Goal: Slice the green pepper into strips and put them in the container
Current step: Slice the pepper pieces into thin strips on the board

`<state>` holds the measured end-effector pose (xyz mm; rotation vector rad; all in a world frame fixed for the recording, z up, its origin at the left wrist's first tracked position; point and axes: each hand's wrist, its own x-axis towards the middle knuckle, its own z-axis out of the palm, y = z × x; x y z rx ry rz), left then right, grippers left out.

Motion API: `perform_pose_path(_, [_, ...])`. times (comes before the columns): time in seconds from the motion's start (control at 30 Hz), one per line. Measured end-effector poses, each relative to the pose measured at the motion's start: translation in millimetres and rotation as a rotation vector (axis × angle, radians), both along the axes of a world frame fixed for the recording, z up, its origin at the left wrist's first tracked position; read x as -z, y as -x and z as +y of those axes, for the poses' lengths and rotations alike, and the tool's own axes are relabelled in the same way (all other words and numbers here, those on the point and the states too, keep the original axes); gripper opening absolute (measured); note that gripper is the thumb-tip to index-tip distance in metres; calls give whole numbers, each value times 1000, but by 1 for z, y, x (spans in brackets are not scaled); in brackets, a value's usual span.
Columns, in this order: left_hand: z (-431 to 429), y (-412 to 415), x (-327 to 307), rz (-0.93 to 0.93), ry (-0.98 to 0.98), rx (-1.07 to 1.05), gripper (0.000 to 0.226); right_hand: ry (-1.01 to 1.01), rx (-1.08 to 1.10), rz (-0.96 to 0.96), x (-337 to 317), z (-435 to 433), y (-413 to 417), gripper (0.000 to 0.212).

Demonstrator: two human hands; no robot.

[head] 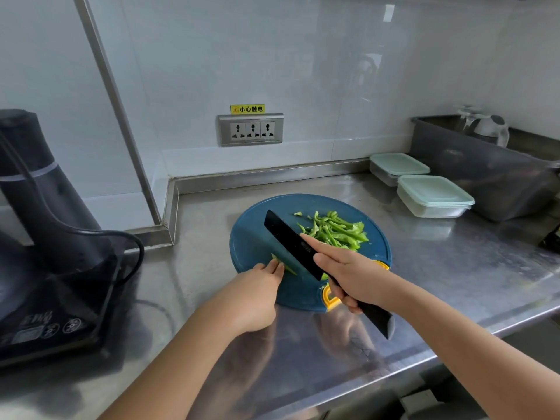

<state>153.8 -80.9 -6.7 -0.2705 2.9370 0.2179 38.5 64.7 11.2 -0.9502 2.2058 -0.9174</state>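
A round blue cutting board point(257, 237) lies on the steel counter. On its right half is a pile of green pepper strips point(336, 230). My right hand point(348, 274) grips the handle of a black knife point(291, 244), forefinger stretched along the blade, which stands across the board's middle. A small uncut pepper piece point(283, 265) lies at the board's near left, against the blade; the fingertips of my left hand point(257, 291) hold it down. Two lidded clear containers, one nearer point(435, 195) and one farther point(398, 168), stand shut to the right.
A black induction cooker point(54, 304) with a dark kettle point(39, 189) and its cable fills the left. At the right rear stands a large grey tub point(485, 171). A wall socket point(251, 130) sits behind the board. The counter's front edge runs near my forearms.
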Motion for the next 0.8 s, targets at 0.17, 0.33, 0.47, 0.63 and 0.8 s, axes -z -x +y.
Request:
perform_pose_path(0.17, [1, -1, -3, -24, 12, 0, 68, -7, -50, 11, -3, -3, -7, 45])
perform_pose_path(0.33, [1, 0, -2, -24, 23, 4, 69, -13, -38, -25, -1, -6, -8, 44])
perform_pose_path(0.47, [1, 0, 0, -21, 13, 4, 71, -5, -56, -21, 2, -8, -9, 45])
perform_pose_path(0.63, [1, 0, -1, -25, 5, 0, 72, -11, -62, -10, 5, -10, -11, 45])
perform_pose_path(0.8, [4, -2, -5, -9, -14, -15, 71, -16, -81, 25, 4, -10, -13, 46])
